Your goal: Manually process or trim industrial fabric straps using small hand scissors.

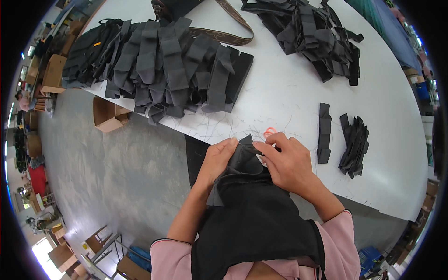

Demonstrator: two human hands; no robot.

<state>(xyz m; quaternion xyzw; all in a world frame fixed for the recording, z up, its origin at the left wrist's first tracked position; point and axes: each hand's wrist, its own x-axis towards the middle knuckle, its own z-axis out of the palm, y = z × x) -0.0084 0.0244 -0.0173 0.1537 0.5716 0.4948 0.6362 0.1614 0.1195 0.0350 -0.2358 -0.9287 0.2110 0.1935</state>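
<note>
At the table's near edge, a dark grey fabric piece (245,158) is stretched between my two hands, its pointed corner standing up. My left hand (218,161) pinches its left side with the thumb on top. Thumb and forefinger of my right hand (290,164) close on its upper right edge; the other fingers are curled. Part of the cloth hangs down in front of my black apron (256,224). Just beyond the cloth lies an orange ring-shaped thing (269,132), partly hidden; I cannot make out its kind.
Overlapping dark fabric strips (168,65) line the table's left edge, some overhanging. Another heap (312,37) lies at the far right. A single strip (324,133) and a small bundle (354,147) lie at right. Loose threads litter the white table (284,93). A cardboard box (109,115) stands below.
</note>
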